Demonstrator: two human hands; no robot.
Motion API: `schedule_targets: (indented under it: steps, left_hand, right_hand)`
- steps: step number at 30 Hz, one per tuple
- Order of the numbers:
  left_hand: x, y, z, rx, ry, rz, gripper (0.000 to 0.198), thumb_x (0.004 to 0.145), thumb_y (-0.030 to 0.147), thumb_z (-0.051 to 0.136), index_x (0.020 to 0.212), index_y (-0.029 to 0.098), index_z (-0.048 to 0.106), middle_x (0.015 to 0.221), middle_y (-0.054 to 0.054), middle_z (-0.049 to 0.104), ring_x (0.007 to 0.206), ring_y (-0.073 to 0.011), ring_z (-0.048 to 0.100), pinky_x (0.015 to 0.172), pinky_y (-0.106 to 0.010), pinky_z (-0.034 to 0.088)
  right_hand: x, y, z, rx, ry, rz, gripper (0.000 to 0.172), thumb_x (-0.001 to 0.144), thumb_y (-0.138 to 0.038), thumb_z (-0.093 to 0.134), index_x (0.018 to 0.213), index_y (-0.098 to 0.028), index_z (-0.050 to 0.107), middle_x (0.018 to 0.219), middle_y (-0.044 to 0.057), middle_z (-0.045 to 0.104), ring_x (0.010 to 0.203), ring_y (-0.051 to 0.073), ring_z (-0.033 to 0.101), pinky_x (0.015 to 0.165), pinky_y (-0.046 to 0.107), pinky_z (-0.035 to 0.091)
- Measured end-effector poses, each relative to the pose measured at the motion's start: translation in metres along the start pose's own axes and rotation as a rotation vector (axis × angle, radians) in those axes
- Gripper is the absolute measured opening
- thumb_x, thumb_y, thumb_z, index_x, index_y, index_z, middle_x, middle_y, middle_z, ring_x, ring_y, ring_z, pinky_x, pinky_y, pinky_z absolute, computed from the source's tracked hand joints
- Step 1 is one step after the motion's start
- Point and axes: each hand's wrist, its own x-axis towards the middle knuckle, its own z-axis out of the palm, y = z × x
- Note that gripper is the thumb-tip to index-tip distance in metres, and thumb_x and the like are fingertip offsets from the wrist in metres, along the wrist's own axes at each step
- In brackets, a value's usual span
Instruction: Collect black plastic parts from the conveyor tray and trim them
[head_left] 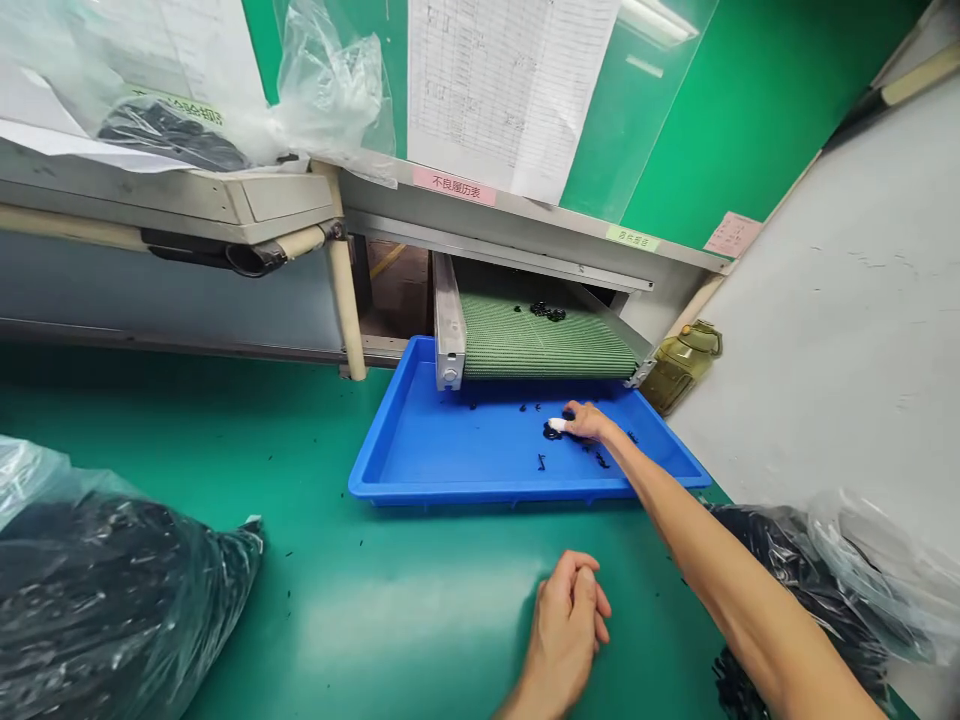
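My right hand (590,422) reaches into a shallow blue tray (427,492), a white cover on one fingertip. Its fingers are curled down on a cluster of small black plastic parts (552,432), and part of the cluster is hidden beneath them. More loose black pieces (541,463) are scattered over the tray floor around it. Below the tray's front edge, my left hand (564,618) rests near the green tabletop (360,620). Its fingers are folded in, so anything inside the palm is hidden.
A green conveyor belt (547,345) ends over the tray's back, carrying a few black parts (546,311). Clear bags of black pieces lie left (112,590) and right (802,570). An olive bottle (681,365) stands beside the white wall (840,330). A metal shelf (165,200) juts out upper left.
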Motion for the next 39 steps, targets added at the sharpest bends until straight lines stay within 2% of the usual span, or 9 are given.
schedule_targets:
  steps: [6,14,19,22,25,28,31,36,39]
  left_hand:
    - [0.002,0.001,-0.001,-0.068,0.014,-0.002,0.037,0.088,0.051,0.041,0.094,0.019,0.057,0.065,0.001,0.058,0.045,-0.0093,0.049,0.043,-0.022,0.034]
    - [0.009,0.012,-0.011,-0.503,0.083,-0.076,0.037,0.077,0.05,0.061,0.09,0.016,0.056,0.065,0.001,0.059,0.049,-0.0091,0.051,0.046,-0.021,0.038]
    - [0.013,0.019,-0.023,-0.911,0.048,-0.246,0.025,0.082,0.033,0.063,0.097,0.013,0.059,0.089,-0.01,0.068,0.075,-0.0158,0.065,0.067,-0.027,0.049]
    - [0.014,0.019,-0.026,-1.037,-0.04,-0.341,0.031,0.089,0.038,0.054,0.105,0.012,0.06,0.112,-0.018,0.065,0.101,-0.0254,0.066,0.085,-0.039,0.05]
    - [0.015,0.019,-0.024,-1.103,-0.095,-0.363,0.034,0.091,0.042,0.047,0.103,0.014,0.061,0.109,-0.016,0.067,0.099,-0.0263,0.066,0.087,-0.043,0.05]
    - [0.016,0.019,-0.022,-1.155,-0.019,-0.324,0.026,0.091,0.037,0.046,0.094,0.017,0.063,0.1,-0.011,0.069,0.092,-0.0218,0.066,0.086,-0.037,0.051]
    - [0.017,0.02,-0.021,-1.16,0.085,-0.358,0.025,0.09,0.032,0.045,0.088,0.016,0.064,0.092,-0.01,0.069,0.087,-0.0199,0.066,0.081,-0.033,0.052]
    - [0.016,0.028,-0.022,-1.186,0.181,-0.447,0.021,0.089,0.025,0.049,0.083,0.013,0.065,0.082,-0.008,0.068,0.074,-0.0173,0.066,0.073,-0.032,0.055]
    - [0.016,0.03,-0.023,-1.174,0.097,-0.463,0.019,0.087,0.023,0.054,0.084,0.01,0.067,0.081,-0.011,0.068,0.07,-0.0157,0.066,0.068,-0.028,0.055]
  right_hand:
    - [-0.021,-0.049,0.018,0.067,-0.059,-0.172,0.036,0.093,-0.034,0.058,0.125,-0.017,0.055,0.126,0.009,0.055,0.107,0.023,0.058,0.089,0.044,0.051]
    - [-0.052,-0.053,0.022,0.37,-0.231,-0.135,0.032,0.093,-0.036,0.058,0.118,-0.015,0.058,0.115,0.007,0.06,0.095,0.019,0.062,0.08,0.038,0.054]
    - [-0.085,-0.045,-0.011,0.633,-0.245,-0.228,0.014,0.092,-0.019,0.053,0.101,-0.011,0.06,0.093,0.005,0.063,0.07,0.01,0.059,0.063,0.024,0.051]
    - [-0.125,-0.041,-0.014,0.727,-0.247,-0.31,0.02,0.081,-0.004,0.048,0.093,-0.012,0.062,0.082,0.003,0.062,0.058,0.008,0.051,0.052,0.02,0.043]
    - [-0.174,-0.046,0.012,0.661,-0.121,-0.488,0.025,0.072,-0.002,0.049,0.087,-0.017,0.062,0.093,0.003,0.059,0.073,0.011,0.055,0.063,0.022,0.047]
    - [-0.216,-0.053,0.041,0.456,0.051,-0.62,0.03,0.075,-0.002,0.046,0.091,-0.021,0.062,0.106,0.004,0.056,0.092,0.016,0.054,0.079,0.029,0.047]
    - [-0.237,-0.053,0.043,0.323,-0.003,-0.665,0.026,0.081,-0.006,0.047,0.094,-0.022,0.062,0.114,0.006,0.058,0.103,0.019,0.053,0.084,0.031,0.046]
    - [-0.188,-0.025,-0.01,0.348,0.045,-0.69,0.015,0.089,-0.019,0.052,0.091,-0.023,0.067,0.105,0.001,0.064,0.095,0.016,0.059,0.084,0.026,0.046]
    - [-0.113,-0.005,-0.031,0.169,0.235,-0.363,0.021,0.089,-0.012,0.05,0.101,-0.018,0.066,0.103,0.005,0.066,0.098,0.018,0.059,0.09,0.03,0.044]
